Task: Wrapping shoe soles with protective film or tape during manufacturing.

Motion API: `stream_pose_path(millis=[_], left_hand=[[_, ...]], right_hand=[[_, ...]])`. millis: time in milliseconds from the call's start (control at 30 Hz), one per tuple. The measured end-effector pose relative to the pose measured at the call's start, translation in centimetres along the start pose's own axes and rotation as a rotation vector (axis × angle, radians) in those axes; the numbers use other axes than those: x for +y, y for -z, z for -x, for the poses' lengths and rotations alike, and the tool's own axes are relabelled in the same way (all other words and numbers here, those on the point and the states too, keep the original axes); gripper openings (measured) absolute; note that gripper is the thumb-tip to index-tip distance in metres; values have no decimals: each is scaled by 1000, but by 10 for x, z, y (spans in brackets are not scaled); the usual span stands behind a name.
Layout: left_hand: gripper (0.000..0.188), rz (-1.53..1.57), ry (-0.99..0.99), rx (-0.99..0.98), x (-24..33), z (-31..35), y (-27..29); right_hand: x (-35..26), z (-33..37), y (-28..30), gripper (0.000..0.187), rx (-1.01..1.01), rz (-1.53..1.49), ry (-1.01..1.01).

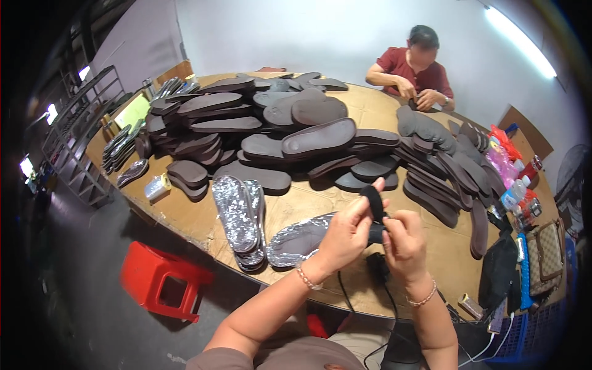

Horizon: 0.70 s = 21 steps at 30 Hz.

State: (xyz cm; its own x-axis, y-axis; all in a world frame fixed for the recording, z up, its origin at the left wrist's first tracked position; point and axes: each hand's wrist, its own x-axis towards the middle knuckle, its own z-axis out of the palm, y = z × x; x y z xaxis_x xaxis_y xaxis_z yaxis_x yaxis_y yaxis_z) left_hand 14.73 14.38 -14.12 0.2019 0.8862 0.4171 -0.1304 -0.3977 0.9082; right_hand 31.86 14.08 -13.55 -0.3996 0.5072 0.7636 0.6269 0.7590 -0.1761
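Above the front of the table, my left hand (346, 239) and my right hand (404, 245) are close together. Both have their fingers closed on a soft black strap (372, 202), whose upper end sticks up past my left fingers. Part of it is hidden by my hands. Beside my left hand lies a dark shoe sole in shiny clear film (297, 242), partly covered by that hand. Left of it, a small stack of film-wrapped soles (237, 213) reaches the table's front edge. A black cable (391, 297) hangs below my hands.
Large piles of bare dark soles (319, 137) spread across the cardboard-topped table (364, 102). Bottles (515, 192), bags (546, 258) and a black pouch (499, 268) crowd the right side. A red stool (161, 280) stands front left. Across the table sits a person (421, 68).
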Motion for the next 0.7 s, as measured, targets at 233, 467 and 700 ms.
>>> stream_pose_path(millis=[233,467,700], left_hand=[[55,-93,-7,98,10,12,-4],[56,-171,8,31,16,25,1],[50,-488,-273,-262,15,20,21]], right_hand=[[-18,-10,10,48,51,-33,50],[-21,-3,21,32,-11,-215,74],[-32,-2,38,23,-108,-437,93]])
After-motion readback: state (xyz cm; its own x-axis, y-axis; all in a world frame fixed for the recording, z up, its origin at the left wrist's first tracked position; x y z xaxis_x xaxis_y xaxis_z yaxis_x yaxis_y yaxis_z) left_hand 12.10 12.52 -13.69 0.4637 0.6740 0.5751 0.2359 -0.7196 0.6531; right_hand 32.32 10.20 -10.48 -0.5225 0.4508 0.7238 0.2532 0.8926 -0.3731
